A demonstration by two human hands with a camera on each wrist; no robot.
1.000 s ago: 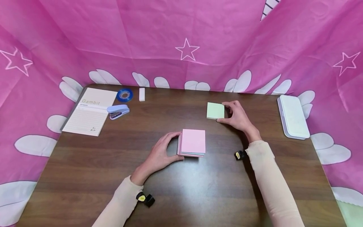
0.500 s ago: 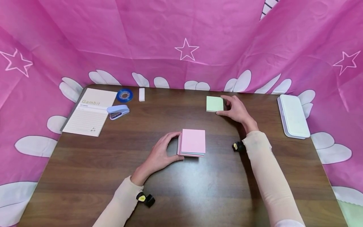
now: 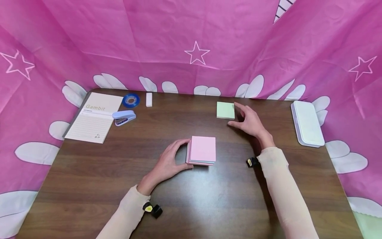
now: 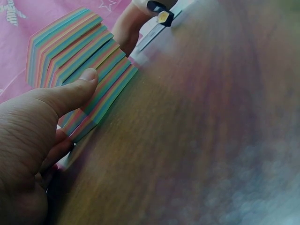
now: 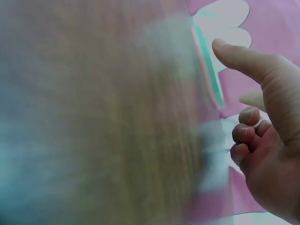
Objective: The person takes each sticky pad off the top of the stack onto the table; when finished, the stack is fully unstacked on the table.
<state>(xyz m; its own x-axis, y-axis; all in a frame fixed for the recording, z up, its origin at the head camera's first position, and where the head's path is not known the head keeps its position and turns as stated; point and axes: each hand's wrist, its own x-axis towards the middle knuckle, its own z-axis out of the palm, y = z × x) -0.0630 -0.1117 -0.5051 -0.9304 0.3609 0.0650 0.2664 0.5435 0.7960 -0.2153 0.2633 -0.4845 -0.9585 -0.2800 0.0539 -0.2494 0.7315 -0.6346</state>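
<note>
My left hand grips the left side of a thick pink-topped stack of sticky notes at the middle of the brown table. In the left wrist view my thumb presses the stack's striped multicolour edge, with my left hand curled round it. A thin green sticky pad lies flat farther back. My right hand hovers just right of the pad with relaxed fingers, not touching it. The right wrist view is blurred; it shows my right hand loosely spread beside the pad's edge.
At the back left lie a lined notepad, a pale blue stapler, a blue tape roll and a small white eraser. A white flat case sits at the right edge. Pink cloth walls surround the table.
My right hand slid the green pad farther back, then let go of it and drew back slightly. The left hand and the stack stayed put.
</note>
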